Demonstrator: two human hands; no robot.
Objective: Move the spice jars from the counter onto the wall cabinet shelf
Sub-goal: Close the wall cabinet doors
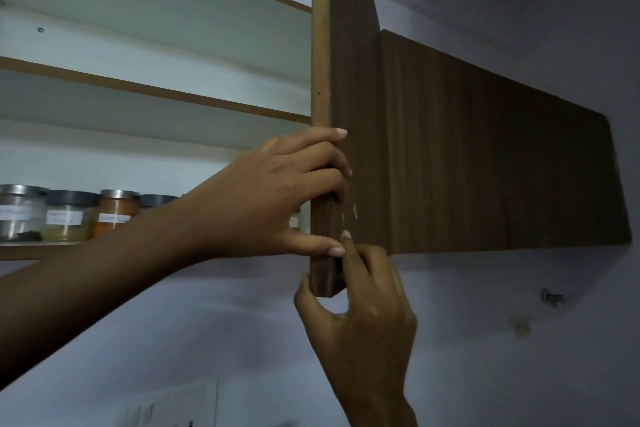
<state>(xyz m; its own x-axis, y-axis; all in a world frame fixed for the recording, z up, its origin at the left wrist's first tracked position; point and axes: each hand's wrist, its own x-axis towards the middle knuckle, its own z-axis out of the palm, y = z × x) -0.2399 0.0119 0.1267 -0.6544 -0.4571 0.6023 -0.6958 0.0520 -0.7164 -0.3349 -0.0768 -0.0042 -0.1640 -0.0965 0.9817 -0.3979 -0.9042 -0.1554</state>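
Several labelled spice jars stand in a row on the lowest shelf [31, 251] of the open wall cabinet: a steel-lidded jar [19, 211], a dark-lidded jar [67, 217] and an orange-filled jar [114, 213]; my forearm hides more of the row. My left hand [277, 194] grips the edge of the brown cabinet door [349, 80], fingers curled round it. My right hand [360, 302] pinches the door's bottom corner from below, thumb on the near side, fingers behind.
Two upper shelves [156, 94] in the cabinet hold nothing I can see. A closed brown cabinet front [502, 156] runs to the right of the door. Below is a grey wall with a switch plate [166, 406] and a small wall fitting [552, 298].
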